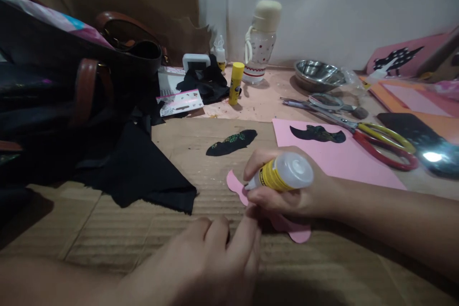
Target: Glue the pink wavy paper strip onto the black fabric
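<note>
Right hand [308,198] grips translucent bottle with yellow label [281,173], nozzle at far-left lobe of wavy pink paper cutout [235,186]. Left hand [215,248] at its near edge; can't tell if pinching. Cutout's on brown corrugated cardboard [118,234], long axis far-left to near-right, right hand over middle; rounded ends.

So the glue bottle [283,174] is a cloudy see-through one with a yellow label and dark print, held in the right hand [313,196], tipped way over with its base up to the right and the nozzle angled down-left, right at the pink cutout [300,232]. That's a wavy-edged piece with rounded ends, lying on the cardboard [118,229], slanting from upper left to lower right, middle partly hidden by the hands.
</note>
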Motion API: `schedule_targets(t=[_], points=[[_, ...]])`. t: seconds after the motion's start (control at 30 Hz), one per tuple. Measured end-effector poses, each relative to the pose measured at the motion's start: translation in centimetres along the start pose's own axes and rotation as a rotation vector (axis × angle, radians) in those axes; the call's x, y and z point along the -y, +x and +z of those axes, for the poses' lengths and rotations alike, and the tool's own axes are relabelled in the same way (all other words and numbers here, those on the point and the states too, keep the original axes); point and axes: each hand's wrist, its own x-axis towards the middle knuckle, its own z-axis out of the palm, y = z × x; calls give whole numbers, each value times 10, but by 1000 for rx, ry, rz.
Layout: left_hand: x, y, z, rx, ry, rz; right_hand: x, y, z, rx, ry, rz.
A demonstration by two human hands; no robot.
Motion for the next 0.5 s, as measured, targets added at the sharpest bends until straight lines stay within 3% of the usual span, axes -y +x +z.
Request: schedule_targets(t=[0.33,0.5], points=[[1,1,-5,-46,-62,-11,2,-11,-4,-137,106,-54],[3,3,-1,-164,-1,6,-1,-9,-2,-136,173,-58]])
